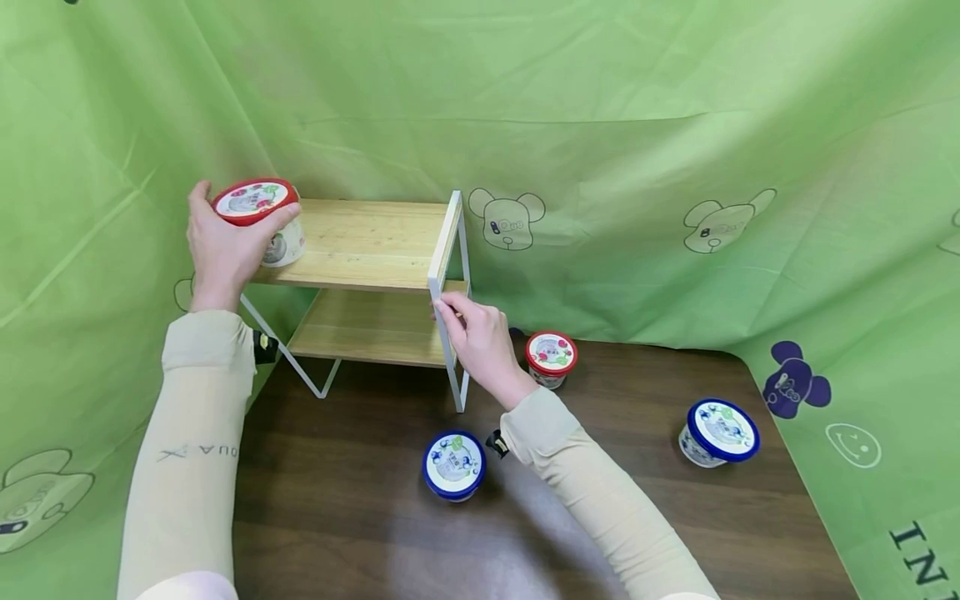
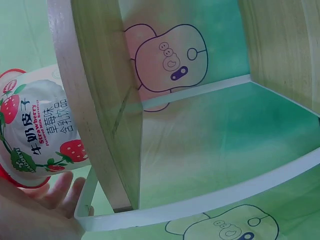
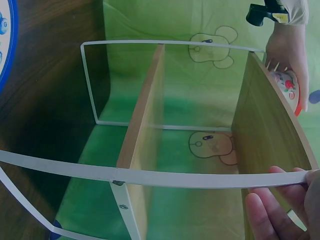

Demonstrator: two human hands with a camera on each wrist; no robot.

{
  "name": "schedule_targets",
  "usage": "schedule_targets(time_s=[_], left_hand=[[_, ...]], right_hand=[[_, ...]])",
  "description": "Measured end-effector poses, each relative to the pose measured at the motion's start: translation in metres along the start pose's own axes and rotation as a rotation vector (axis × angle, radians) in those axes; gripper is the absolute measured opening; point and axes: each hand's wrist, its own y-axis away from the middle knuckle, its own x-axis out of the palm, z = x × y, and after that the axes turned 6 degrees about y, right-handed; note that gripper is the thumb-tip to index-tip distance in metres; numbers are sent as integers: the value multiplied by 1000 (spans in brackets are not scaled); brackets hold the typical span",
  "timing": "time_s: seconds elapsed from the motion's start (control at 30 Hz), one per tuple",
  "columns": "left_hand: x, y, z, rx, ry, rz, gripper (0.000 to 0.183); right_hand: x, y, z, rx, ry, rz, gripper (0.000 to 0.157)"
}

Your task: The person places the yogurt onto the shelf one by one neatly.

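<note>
In the head view my left hand [image 1: 221,254] grips a tub with a red lid [image 1: 255,201] at the left end of the top board of a two-tier wooden shelf [image 1: 367,242]. Strawberries are printed on that tub [image 2: 42,120] in the left wrist view, and its base meets the board. At the shelf's right side, my right hand [image 1: 483,342] pinches the white frame's front upright [image 1: 447,333]. The right wrist view has the right thumb and fingers [image 3: 270,215] around this bar, close to the top board.
A second red-lidded tub [image 1: 551,354] stands on the dark wooden table [image 1: 337,500], right of the shelf. One blue-lidded tub [image 1: 453,467] is in front of the shelf, another [image 1: 722,431] farther right. Green printed cloth [image 1: 600,167] hangs behind and at the sides.
</note>
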Motion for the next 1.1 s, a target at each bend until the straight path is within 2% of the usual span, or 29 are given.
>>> schedule_targets(time_s=[0.1,0.3,0.67,1.1], left_hand=[[-1,1,1,21,26,-27,125],[0,5,-6,100,58,-110,118],[0,16,-15,151,95,-120,113],[3,37,-20,331,142,-216,103]], right_hand=[[0,0,0,-3,-5,3,17],[0,0,0,2,-5,2,16],[0,0,-2,7,-2,-6,17],[0,1,-1,4,5,-14,16]])
